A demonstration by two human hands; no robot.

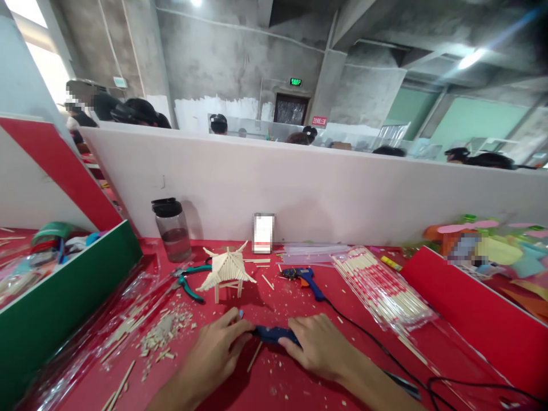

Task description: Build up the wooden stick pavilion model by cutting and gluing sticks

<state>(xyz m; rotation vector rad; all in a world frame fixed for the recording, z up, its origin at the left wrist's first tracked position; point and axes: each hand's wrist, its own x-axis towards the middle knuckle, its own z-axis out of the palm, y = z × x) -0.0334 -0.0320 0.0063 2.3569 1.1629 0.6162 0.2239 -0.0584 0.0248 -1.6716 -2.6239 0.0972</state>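
Both my hands are low in the middle of the view, over the red tabletop (274,388). Between them lies a long dark blue object (273,335) whose kind I cannot make out. My left hand (225,339) closes its fingers at the left end, near a small light-blue bit. At the right end, my right hand (319,345) grips it with thumb and fingers. Just beyond stands a small pavilion model (228,268) of wooden sticks, with a peaked roof on legs. To its right lies a blue glue gun (306,278) with a black cord.
Teal-handled pliers (190,290) lie left of the pavilion model, near a pile of stick scraps (165,334). A water bottle (172,231) and a phone (262,233) stand by the white partition (342,194). Bundled sticks (385,285) lie right. Green and red dividers flank the table.
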